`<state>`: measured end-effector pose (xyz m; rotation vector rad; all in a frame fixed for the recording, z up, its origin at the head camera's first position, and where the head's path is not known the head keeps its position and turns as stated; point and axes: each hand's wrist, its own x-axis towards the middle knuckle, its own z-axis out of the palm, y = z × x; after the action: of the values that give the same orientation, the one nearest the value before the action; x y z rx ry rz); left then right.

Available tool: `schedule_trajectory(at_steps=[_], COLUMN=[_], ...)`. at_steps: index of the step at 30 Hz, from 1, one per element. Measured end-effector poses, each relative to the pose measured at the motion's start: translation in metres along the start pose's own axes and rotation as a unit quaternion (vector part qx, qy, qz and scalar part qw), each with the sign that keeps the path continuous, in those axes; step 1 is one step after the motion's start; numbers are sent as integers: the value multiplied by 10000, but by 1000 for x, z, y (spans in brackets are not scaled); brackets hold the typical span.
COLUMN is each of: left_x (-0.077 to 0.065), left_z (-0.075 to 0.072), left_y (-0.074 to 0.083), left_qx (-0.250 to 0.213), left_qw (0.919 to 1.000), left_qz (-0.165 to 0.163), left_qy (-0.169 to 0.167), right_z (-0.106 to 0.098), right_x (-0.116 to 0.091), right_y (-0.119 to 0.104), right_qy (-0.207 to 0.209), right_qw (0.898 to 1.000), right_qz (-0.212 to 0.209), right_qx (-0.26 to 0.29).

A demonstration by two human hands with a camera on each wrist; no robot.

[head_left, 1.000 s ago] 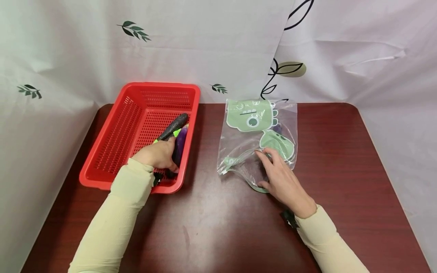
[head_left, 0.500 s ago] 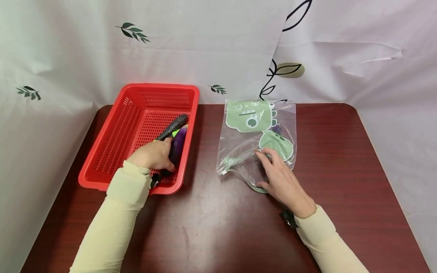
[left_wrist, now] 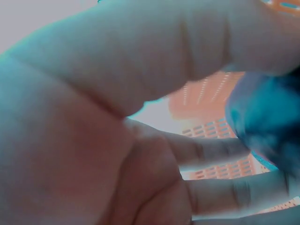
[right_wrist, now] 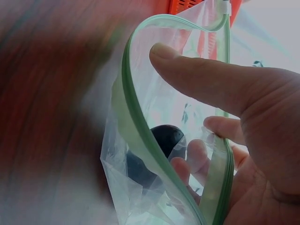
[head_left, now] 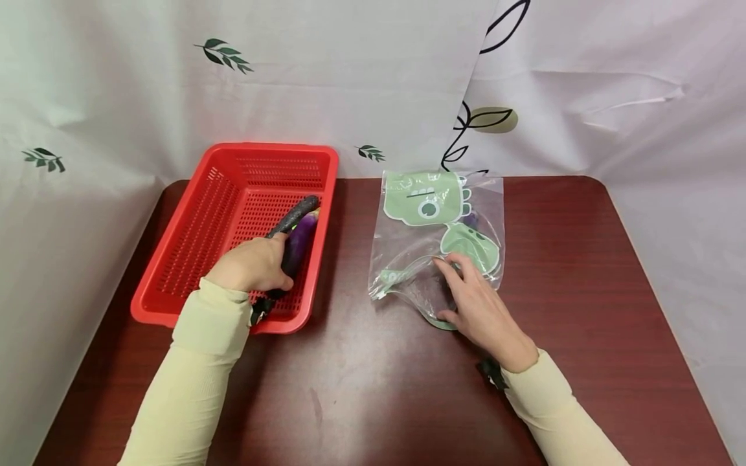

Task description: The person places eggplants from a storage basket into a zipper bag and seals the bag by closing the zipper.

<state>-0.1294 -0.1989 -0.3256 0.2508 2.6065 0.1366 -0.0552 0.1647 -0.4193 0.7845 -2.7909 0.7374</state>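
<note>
In the red basket my left hand (head_left: 250,262) grips a purple eggplant (head_left: 300,239), its thumb on one side. The left wrist view has the dark, shiny eggplant (left_wrist: 267,108) at the right, between thumb and fingers. Beside it lies a long, dark, bumpy vegetable (head_left: 296,213), partly behind the hand. On the table, my right hand (head_left: 480,307) holds a clear zip bag (head_left: 428,200) with green cartoon prints by its mouth. The right wrist view shows the thumb inside the parted green zip and fingers at the other edge. A dark rounded thing (right_wrist: 168,138) shows in the bag.
The red perforated basket (head_left: 195,213) stands at the table's back left, its walls rising round the left hand. Dark red tabletop (head_left: 350,388) extends in front of bag and basket. A white cloth with leaf prints (head_left: 350,77) hangs behind the table.
My left hand has shifted a little left inside the basket, and the eggplant has moved slightly with it, showing more of its length. The right hand and bag keep their places.
</note>
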Motion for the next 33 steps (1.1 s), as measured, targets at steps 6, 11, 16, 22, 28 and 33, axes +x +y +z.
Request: schedule_trajectory(at_steps=[6,11,16,22,28,33], left_x=[-6,-12,-20,-28,-36,-41], left_z=[-5,-8,-10,-12,-13,-12], left_y=[-1,0,0,1,1,3], left_qx=[-82,-59,-63,7,-10,-104], left_qw=[10000,9997,9988,9980,9971,9948], left_qz=[29,74,141,122,101,165], left_qy=[21,243,457,621,750,999], right_z=[0,0,0,0,0,0], right_x=[-1,-1,-1,-1,-1,-1], right_y=[0,0,0,0,0,0], right_qy=[-21,-9,33,46,49,41], right_qw=[10000,10000,10000,10000,10000,10000], right_qz=[-6,24,-4,0,19,45], right_qx=[9,11,13,21,25,29])
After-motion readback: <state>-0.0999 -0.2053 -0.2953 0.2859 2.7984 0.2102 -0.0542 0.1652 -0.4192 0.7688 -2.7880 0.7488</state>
